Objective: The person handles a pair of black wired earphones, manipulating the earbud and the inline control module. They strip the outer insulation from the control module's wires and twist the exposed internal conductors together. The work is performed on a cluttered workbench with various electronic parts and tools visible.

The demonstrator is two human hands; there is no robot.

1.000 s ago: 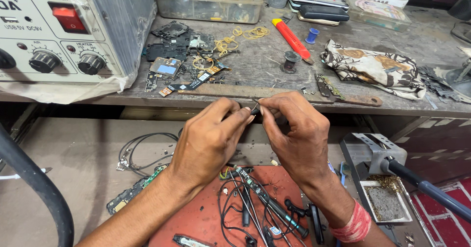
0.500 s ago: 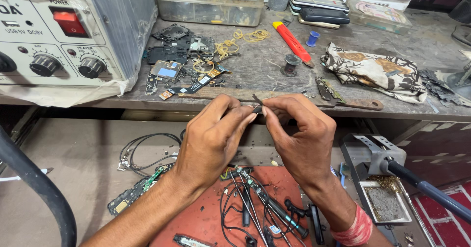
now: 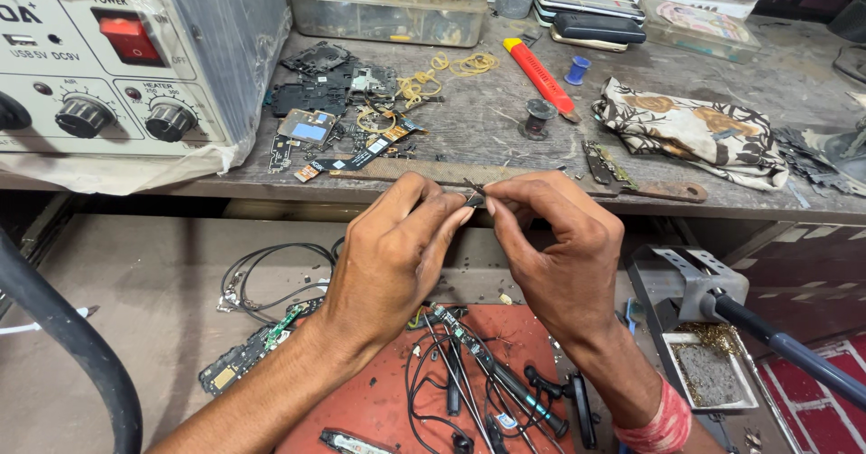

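Note:
My left hand (image 3: 397,251) and my right hand (image 3: 555,246) meet fingertip to fingertip just in front of the workbench edge. Between them they pinch a tiny dark electronic part (image 3: 475,192); its shape is mostly hidden by my fingers. A red thread band (image 3: 663,418) circles my right wrist. Just beyond my fingers a thin brown strip (image 3: 424,171) lies along the bench edge, next to an orange flex cable (image 3: 356,158).
A grey hot-air station (image 3: 117,57) with red switch and knobs stands left. The bench (image 3: 505,111) holds phone boards, rubber bands, a red cutter (image 3: 538,75), a patterned cloth (image 3: 690,129) and a clear parts box (image 3: 388,7). Below lie a red mat with tools (image 3: 469,391), a soldering-iron stand (image 3: 713,364) and a black hose (image 3: 81,364).
Both hands stay together at the bench edge; my fingers have shifted slightly around the small part, and the view has tilted a little.

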